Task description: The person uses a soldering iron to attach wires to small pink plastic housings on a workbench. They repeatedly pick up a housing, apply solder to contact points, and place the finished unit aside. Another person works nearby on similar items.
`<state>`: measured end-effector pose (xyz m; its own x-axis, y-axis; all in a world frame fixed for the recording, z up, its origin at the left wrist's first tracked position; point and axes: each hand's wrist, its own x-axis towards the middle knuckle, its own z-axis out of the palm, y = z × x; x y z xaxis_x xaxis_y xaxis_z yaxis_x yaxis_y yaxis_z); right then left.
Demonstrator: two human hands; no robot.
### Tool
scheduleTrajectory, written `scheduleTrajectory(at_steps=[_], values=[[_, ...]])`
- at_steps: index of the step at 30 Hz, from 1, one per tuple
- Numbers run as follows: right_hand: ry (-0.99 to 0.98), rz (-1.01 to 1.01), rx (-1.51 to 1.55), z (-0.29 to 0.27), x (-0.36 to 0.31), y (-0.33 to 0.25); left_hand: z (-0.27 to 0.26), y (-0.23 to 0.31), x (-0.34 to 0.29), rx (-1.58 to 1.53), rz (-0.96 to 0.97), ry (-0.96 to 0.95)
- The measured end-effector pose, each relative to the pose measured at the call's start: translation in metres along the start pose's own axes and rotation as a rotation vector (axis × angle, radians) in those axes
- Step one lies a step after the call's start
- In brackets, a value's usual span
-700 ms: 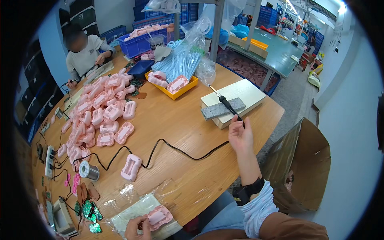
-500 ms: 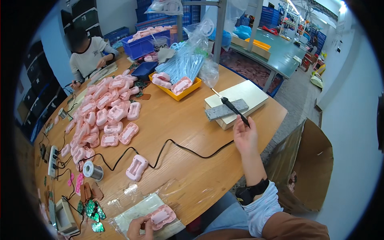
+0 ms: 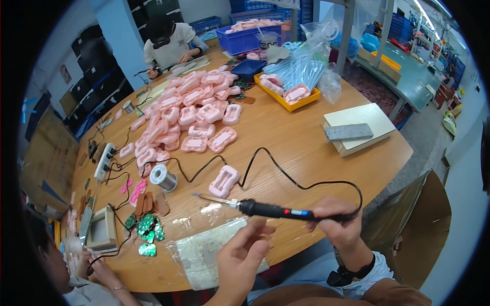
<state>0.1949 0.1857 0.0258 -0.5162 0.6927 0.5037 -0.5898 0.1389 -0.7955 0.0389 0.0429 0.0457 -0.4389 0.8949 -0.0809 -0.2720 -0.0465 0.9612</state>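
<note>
A soldering iron (image 3: 275, 210) with a black handle is in my right hand (image 3: 339, 222), its fingers wrapped round the cord end. Its metal tip points left, above the table. Just below the handle, my left hand (image 3: 242, 255) has its thumb and fingers apart and nothing visible in it. A pale, worn mat (image 3: 204, 257) lies under and beside my left hand. Beyond the iron's tip rests one pink plastic shell (image 3: 224, 181) with a cut-out. The iron's black cord (image 3: 275, 160) loops across the table.
A heap of pink shells (image 3: 189, 109), a solder spool (image 3: 163, 178), green circuit boards (image 3: 148, 229) and a power strip (image 3: 105, 160) lie leftward. A grey block (image 3: 348, 132) tops a cream box (image 3: 375, 120). Two people sit across and at left. A cardboard box (image 3: 423, 224) stands right.
My right hand has brought the soldering iron from the cream box toward the mat. My left hand has let go of a pink shell, which no longer shows. The view has shifted left.
</note>
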Motion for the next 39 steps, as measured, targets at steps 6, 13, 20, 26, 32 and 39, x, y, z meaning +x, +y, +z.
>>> scheduleTrajectory(at_steps=[6,13,20,26,32,39], values=[[-0.272,-0.113,-0.295,0.021,0.003,-0.008,-0.003,-0.007,-0.001,-0.537,0.018,0.008],[-0.325,0.088,-0.063,0.024,-0.004,-0.008,-0.012,-0.006,-0.013,-0.547,0.098,-0.038],[-0.299,-0.033,-0.124,0.026,-0.008,0.003,-0.013,-0.008,-0.013,-0.538,0.101,-0.032],[-0.329,-0.055,-0.162,0.025,-0.006,0.001,-0.014,-0.008,-0.011,-0.535,0.102,-0.039],[-0.309,-0.091,-0.176,0.027,-0.003,0.000,-0.010,-0.007,-0.010,-0.459,0.083,0.018],[-0.282,-0.144,-0.235,0.029,0.000,-0.002,-0.011,-0.005,-0.010,-0.425,0.082,0.025]])
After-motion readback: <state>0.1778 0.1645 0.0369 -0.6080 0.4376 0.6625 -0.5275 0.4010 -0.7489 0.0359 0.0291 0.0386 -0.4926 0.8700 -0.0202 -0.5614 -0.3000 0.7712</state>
